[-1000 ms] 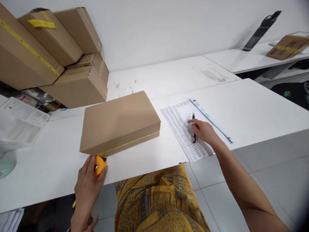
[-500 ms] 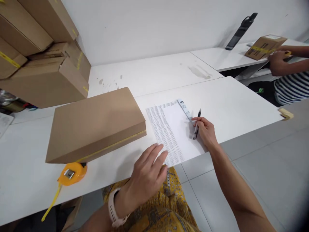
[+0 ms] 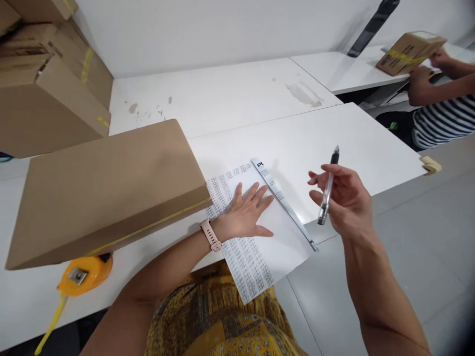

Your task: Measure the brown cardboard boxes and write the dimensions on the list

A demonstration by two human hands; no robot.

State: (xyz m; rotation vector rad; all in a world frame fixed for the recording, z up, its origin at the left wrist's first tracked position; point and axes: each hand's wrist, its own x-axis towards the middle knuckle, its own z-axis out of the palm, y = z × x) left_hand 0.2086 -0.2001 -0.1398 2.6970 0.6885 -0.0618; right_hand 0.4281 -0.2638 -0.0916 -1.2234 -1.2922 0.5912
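Note:
My left hand [image 3: 249, 212] lies flat with fingers spread on a white sheet of paper [image 3: 284, 247], which carries columns of small print or writing along its left side. The sheet's near corner sticks out past the table edge over my lap. A narrow strip with printed lettering [image 3: 282, 200], folded or stuck along the sheet's right side, runs from top to bottom. To the right of it, my right hand [image 3: 345, 198] is raised with a pen [image 3: 328, 190] gripped between thumb and fingers, tip pointing up and away from the paper.
A closed cardboard box [image 3: 111, 178] stands left of the paper, with an orange tape measure [image 3: 85, 274] at its near side. More boxes [image 3: 55, 99] are stacked at the back left. At the right, another person's hands [image 3: 421, 81] touch a taped box [image 3: 408, 52] near a dark bottle [image 3: 373, 29].
My left hand has moved forward onto the paper and spread out. My right hand has lifted with the pen, off to the right. The sheet has shifted towards me.

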